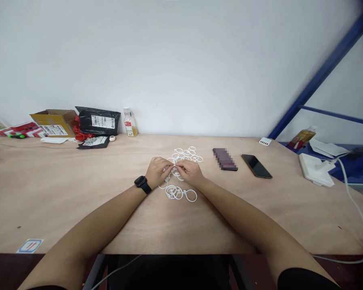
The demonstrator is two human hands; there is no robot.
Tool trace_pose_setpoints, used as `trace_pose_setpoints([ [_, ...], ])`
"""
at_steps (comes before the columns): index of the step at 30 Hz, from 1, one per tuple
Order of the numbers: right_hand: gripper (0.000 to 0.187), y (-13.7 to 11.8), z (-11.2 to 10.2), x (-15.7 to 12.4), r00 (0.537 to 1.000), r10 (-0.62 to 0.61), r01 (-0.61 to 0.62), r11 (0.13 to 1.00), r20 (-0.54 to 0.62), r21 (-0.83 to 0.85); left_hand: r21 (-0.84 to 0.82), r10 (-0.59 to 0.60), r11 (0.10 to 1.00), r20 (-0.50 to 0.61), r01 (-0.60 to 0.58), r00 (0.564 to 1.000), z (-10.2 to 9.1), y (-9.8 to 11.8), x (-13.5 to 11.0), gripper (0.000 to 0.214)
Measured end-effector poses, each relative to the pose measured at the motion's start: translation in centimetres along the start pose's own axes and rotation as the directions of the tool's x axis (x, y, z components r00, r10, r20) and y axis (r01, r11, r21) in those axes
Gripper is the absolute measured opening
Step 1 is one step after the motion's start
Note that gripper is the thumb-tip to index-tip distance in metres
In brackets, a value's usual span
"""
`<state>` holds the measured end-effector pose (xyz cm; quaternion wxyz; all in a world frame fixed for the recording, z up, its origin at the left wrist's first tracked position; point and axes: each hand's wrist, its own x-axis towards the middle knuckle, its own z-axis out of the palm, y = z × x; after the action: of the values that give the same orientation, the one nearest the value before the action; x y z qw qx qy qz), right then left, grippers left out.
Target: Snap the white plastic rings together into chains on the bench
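In the middle of the table my left hand (158, 172), with a dark watch on its wrist, and my right hand (191, 172) meet fingertip to fingertip. Both are closed in a pinch on a small white part that seems to belong to a white plastic ring; the fingers hide most of it. Beyond them lies a loose cluster of thin white rings (196, 158), some with small clip-like ends. Closer to me, just below the hands, rests another group of white rings (190, 195), several of them overlapping.
Two phones, a blurred one (225, 159) and a black one (256, 166), lie to the right. Farther right is a white power strip (316, 170) with a cable. Along the wall stand a drink bottle (130, 123), a black parcel (99, 122) and an open cardboard box (53, 123).
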<state>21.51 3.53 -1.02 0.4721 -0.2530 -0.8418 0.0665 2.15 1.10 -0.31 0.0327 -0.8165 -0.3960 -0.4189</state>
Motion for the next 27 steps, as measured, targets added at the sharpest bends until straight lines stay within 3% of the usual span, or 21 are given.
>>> trace_pose_setpoints([
  [4,0.016,0.5,-0.1,0.1,0.990,0.088,-0.096,0.993,-0.108,-0.066,0.034,-0.056,0.998,0.017,0.055,0.998,0.3,0.0,0.0,0.019],
  [7,0.016,1.7,-0.7,0.3,0.977,0.122,-0.146,0.981,-0.177,-0.130,0.073,-0.089,0.994,0.095,0.082,0.991,0.5,0.0,-0.1,0.019],
  [12,0.018,3.4,-1.4,0.5,0.965,0.216,-0.243,0.948,-0.148,-0.205,0.148,-0.165,0.980,0.215,0.135,0.963,1.1,-0.2,-0.4,0.016],
  [15,0.017,3.3,-1.2,0.3,0.976,0.197,-0.211,0.962,-0.096,-0.174,0.138,-0.181,0.979,0.236,0.151,0.955,1.2,-0.2,-0.4,0.013],
  [22,0.018,1.1,-0.4,0.2,0.993,0.005,0.000,0.999,0.120,-0.044,0.069,-0.152,0.987,0.094,0.146,0.984,0.8,-0.4,-0.1,0.019],
  [27,0.019,0.7,-0.4,0.2,0.995,0.024,-0.021,0.999,0.094,-0.024,-0.004,-0.028,1.000,0.016,0.028,0.999,0.5,-0.5,-0.1,0.020],
])
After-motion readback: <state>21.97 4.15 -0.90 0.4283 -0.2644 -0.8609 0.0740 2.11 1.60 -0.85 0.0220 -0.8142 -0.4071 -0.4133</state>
